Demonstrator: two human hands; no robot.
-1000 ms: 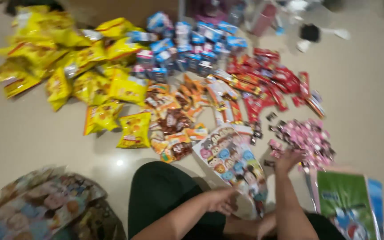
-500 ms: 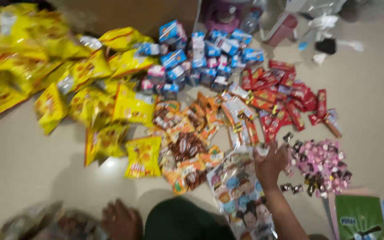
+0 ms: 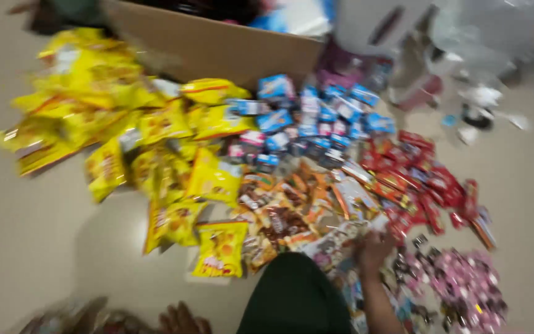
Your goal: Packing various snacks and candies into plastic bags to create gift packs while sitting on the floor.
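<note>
Since half a second ago the view has tipped up and swung a little: the cardboard box (image 3: 217, 46) at the far side now shows its whole front wall, and the right hand (image 3: 375, 250) has slid down toward the near edge of the spread, coming to rest on the pale printed packets (image 3: 335, 247) beside the person's dark-clad knee (image 3: 295, 297). The picture is smeared, so I cannot tell whether its fingers are spread flat or pinching a packet. The left hand (image 3: 180, 318) sits low at the bottom edge, on or near a patterned bag (image 3: 75, 318); whether it grips anything I cannot tell either.

The goods lie sorted by kind, which reads as deliberate: yellow snack bags (image 3: 131, 136) heaped on the left, small blue cartons (image 3: 316, 120) in the middle near the box, brown and orange wrappers (image 3: 285, 210) in front of them, red wrapped bars (image 3: 421, 179) fanned out to the right, and tiny pink sweets (image 3: 465, 284) in a loose patch at the near right. Each group touches its neighbour, yet the colours stay mostly unmixed.

All of this is on a smooth, pale beige floor (image 3: 26, 247), faintly glossy. Beyond, at upper right, blurred clear plastic and odd bits of clutter (image 3: 477, 93) lie scattered.
</note>
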